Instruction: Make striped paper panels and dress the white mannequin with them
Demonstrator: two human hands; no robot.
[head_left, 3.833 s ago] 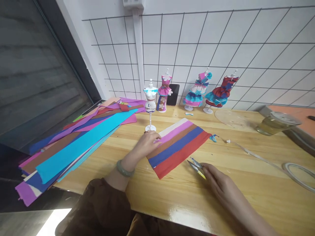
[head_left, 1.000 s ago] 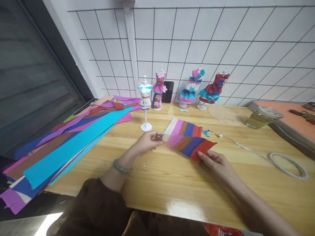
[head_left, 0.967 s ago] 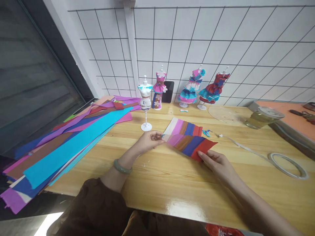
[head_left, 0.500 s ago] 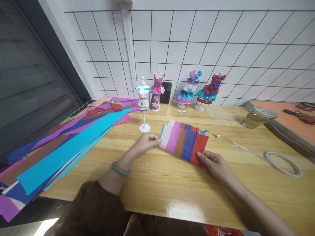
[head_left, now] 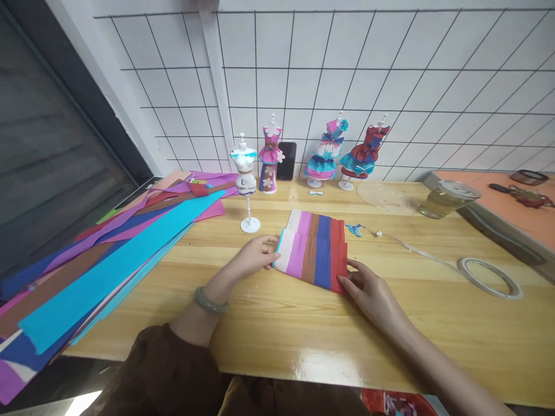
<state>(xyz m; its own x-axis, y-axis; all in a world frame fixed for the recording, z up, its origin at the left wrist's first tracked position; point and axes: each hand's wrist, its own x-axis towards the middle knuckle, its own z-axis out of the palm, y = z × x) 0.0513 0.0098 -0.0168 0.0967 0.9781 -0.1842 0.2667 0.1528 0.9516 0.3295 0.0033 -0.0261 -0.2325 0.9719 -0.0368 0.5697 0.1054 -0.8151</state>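
Note:
A folded sheet of striped crepe paper (head_left: 310, 251), in white, pink-purple, brown, blue and red with a thin turquoise left edge, lies low over the table. My left hand (head_left: 256, 254) pinches its left edge between thumb and fingers. At the red end, my right hand (head_left: 364, 286) grips the lower corner, thumb on top. Behind my left hand stands a small white mannequin (head_left: 245, 182) with a turquoise band at the bust. Just beyond the paper's right side is a small blue and purple scrap (head_left: 354, 230).
Long coloured crepe paper strips (head_left: 125, 248) are heaped at left. Three dressed mannequins (head_left: 323, 159) and a dark phone (head_left: 287, 162) stand along the tiled wall. A tape roll (head_left: 466, 268) with its end pulled out and a cup of yellowish liquid (head_left: 446, 202) are at right.
Both hands have lowered the striped paper toward the table, where it now lies flatter, showing more of its back layer. The view has shifted slightly.

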